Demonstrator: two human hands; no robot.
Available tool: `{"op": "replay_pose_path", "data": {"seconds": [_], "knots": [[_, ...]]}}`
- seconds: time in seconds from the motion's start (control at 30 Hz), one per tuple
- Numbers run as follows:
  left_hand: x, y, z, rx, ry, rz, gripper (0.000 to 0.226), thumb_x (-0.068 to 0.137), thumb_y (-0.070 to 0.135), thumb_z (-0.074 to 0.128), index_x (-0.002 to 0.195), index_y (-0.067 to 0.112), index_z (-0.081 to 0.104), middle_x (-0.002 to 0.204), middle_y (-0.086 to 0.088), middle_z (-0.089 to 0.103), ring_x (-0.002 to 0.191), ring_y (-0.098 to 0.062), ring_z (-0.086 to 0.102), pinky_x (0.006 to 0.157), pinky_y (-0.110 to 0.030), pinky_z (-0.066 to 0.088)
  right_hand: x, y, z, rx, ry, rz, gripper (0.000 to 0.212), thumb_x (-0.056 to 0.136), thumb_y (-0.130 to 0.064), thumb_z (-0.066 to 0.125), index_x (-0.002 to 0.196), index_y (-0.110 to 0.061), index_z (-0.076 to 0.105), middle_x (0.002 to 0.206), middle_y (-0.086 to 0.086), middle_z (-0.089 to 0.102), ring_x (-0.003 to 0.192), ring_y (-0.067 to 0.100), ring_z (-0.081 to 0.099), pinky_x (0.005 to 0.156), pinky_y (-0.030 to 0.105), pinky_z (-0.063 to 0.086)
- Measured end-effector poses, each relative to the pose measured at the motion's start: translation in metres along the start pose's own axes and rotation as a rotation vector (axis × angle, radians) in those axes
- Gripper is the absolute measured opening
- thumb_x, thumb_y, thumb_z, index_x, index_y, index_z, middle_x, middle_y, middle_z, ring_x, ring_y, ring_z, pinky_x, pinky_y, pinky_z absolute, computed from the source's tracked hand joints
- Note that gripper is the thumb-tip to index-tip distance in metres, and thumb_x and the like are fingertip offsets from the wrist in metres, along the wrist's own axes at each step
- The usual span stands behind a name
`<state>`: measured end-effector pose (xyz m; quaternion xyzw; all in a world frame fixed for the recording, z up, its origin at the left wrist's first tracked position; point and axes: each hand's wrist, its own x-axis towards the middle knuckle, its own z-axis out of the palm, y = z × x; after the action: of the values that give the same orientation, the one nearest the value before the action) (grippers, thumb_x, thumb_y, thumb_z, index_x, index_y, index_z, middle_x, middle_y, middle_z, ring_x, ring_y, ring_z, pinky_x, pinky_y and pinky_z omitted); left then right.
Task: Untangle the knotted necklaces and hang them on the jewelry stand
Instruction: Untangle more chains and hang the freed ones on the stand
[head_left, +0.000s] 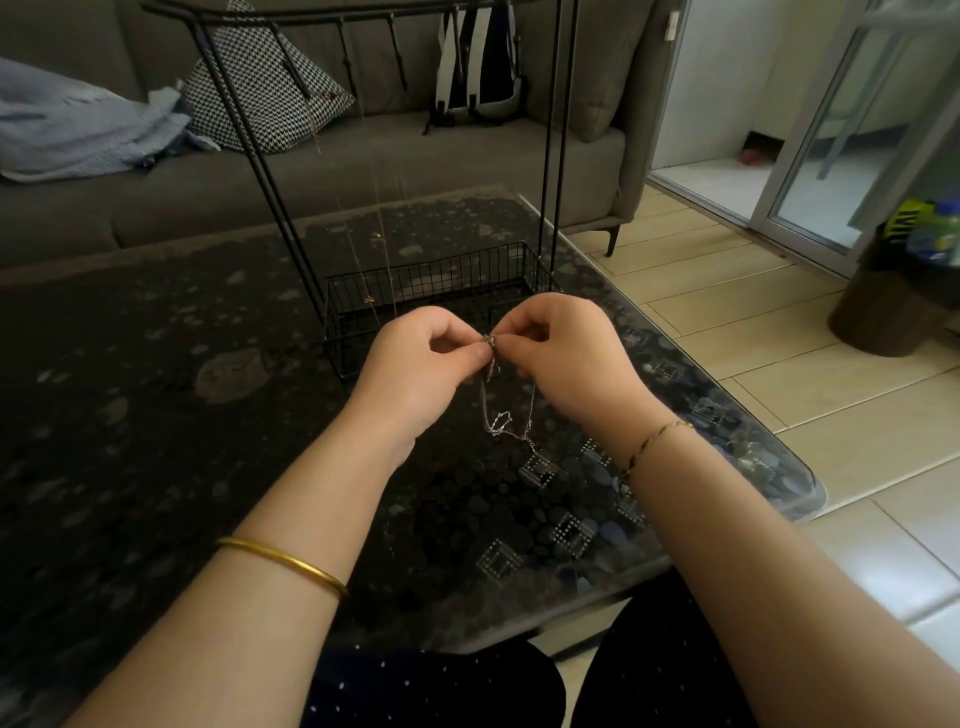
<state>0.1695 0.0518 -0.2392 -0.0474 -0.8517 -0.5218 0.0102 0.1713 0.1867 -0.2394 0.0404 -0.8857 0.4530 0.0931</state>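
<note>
A thin silver necklace (500, 422) hangs in a tangled loop between my hands, above the dark glass table (156, 395). My left hand (415, 358) and my right hand (558, 348) both pinch its top end, fingertips almost touching. Just behind them stands the black wire jewelry stand (291, 218), with a mesh basket base (441, 283) and a top bar of hooks. Thin gold chains (382, 244) hang from the hooks on its left side, one with a small pendant near the basket.
A grey sofa (363, 171) with cushions, folded cloth and a backpack (480, 62) lies behind the table. The table's right edge borders a tiled floor (779, 332). A wooden stool (891, 306) with bottles stands far right.
</note>
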Motion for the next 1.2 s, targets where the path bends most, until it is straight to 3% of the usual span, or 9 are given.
{"op": "replay_pose_path", "data": {"seconds": [0.1, 0.2, 0.37, 0.53, 0.67, 0.83, 0.97, 1.13, 1.2], "knots": [[-0.0002, 0.0007, -0.0007, -0.082, -0.017, -0.057, 0.009, 0.090, 0.013, 0.063, 0.086, 0.020, 0.064, 0.089, -0.001, 0.067, 0.084, -0.012, 0.063, 0.073, -0.026, 0.050, -0.0002, -0.0003, 0.0008, 0.014, 0.050, -0.011, 0.015, 0.084, -0.007, 0.062, 0.082, -0.021, 0.057, 0.073, -0.009, 0.054, 0.065, 0.004, 0.050, 0.057, 0.013, 0.039], [0.0002, 0.0006, -0.0020, -0.133, -0.010, -0.094, 0.011, 0.090, 0.012, 0.063, 0.085, 0.021, 0.064, 0.086, 0.001, 0.067, 0.081, -0.010, 0.063, 0.070, -0.023, 0.049, -0.0020, -0.0034, -0.0009, 0.008, 0.034, -0.006, 0.017, 0.081, -0.003, 0.058, 0.077, -0.019, 0.060, 0.071, -0.011, 0.055, 0.062, 0.001, 0.049, 0.055, 0.011, 0.039], [-0.0006, 0.0022, -0.0029, -0.143, -0.003, -0.088, 0.008, 0.086, 0.010, 0.067, 0.086, 0.018, 0.065, 0.088, -0.004, 0.069, 0.079, -0.012, 0.063, 0.068, -0.022, 0.051, -0.0024, -0.0063, -0.0022, 0.150, 0.009, 0.090, 0.014, 0.085, -0.021, 0.062, 0.078, -0.011, 0.069, 0.067, 0.000, 0.061, 0.059, 0.008, 0.053, 0.058, 0.024, 0.046], [-0.0005, 0.0006, -0.0039, -0.101, 0.020, -0.060, 0.008, 0.083, 0.010, 0.071, 0.085, 0.016, 0.066, 0.086, -0.002, 0.070, 0.080, -0.010, 0.065, 0.065, -0.018, 0.046, -0.0020, -0.0044, -0.0013, 0.145, -0.017, 0.066, 0.010, 0.086, -0.023, 0.065, 0.079, -0.016, 0.068, 0.067, -0.003, 0.060, 0.057, 0.007, 0.052, 0.056, 0.022, 0.046], [-0.0007, 0.0031, -0.0040, -0.118, 0.023, -0.106, 0.007, 0.083, 0.010, 0.069, 0.084, 0.016, 0.067, 0.088, -0.002, 0.069, 0.084, -0.013, 0.065, 0.072, -0.026, 0.050, -0.0016, -0.0046, -0.0004, 0.159, -0.011, 0.065, 0.008, 0.087, -0.018, 0.063, 0.083, -0.011, 0.067, 0.067, -0.002, 0.058, 0.056, 0.008, 0.049, 0.053, 0.020, 0.042], [0.0005, 0.0071, -0.0004, -0.104, 0.037, -0.149, 0.008, 0.086, 0.009, 0.065, 0.083, 0.017, 0.065, 0.090, -0.003, 0.069, 0.086, -0.015, 0.065, 0.081, -0.031, 0.049, -0.0008, -0.0049, -0.0001, 0.151, 0.014, 0.081, 0.009, 0.085, -0.016, 0.063, 0.084, -0.007, 0.067, 0.073, -0.003, 0.059, 0.065, 0.006, 0.051, 0.062, 0.020, 0.044], [0.0019, 0.0086, -0.0005, -0.129, 0.057, -0.181, 0.011, 0.086, 0.007, 0.063, 0.080, 0.016, 0.063, 0.091, -0.004, 0.069, 0.085, -0.014, 0.065, 0.078, -0.029, 0.048, -0.0006, -0.0058, 0.0003, 0.155, 0.002, 0.100, 0.007, 0.085, -0.016, 0.063, 0.080, -0.012, 0.065, 0.077, 0.001, 0.062, 0.070, 0.011, 0.055, 0.069, 0.027, 0.049], [0.0029, 0.0090, 0.0014, -0.172, 0.073, -0.218, 0.013, 0.088, 0.007, 0.061, 0.081, 0.018, 0.060, 0.096, -0.003, 0.067, 0.092, -0.017, 0.063, 0.072, -0.028, 0.047, -0.0005, -0.0074, 0.0019, 0.172, -0.011, 0.108, 0.010, 0.085, -0.014, 0.062, 0.085, -0.005, 0.066, 0.078, 0.004, 0.063, 0.068, 0.011, 0.053, 0.063, 0.024, 0.047], [0.0033, 0.0093, 0.0031, -0.157, 0.083, -0.207, 0.010, 0.089, 0.010, 0.060, 0.083, 0.018, 0.060, 0.098, -0.003, 0.066, 0.096, -0.017, 0.061, 0.077, -0.031, 0.050, 0.0005, -0.0081, 0.0027, 0.161, -0.015, 0.091, 0.014, 0.085, -0.014, 0.060, 0.087, -0.002, 0.066, 0.079, 0.009, 0.063, 0.066, 0.012, 0.053, 0.060, 0.025, 0.045]]}}
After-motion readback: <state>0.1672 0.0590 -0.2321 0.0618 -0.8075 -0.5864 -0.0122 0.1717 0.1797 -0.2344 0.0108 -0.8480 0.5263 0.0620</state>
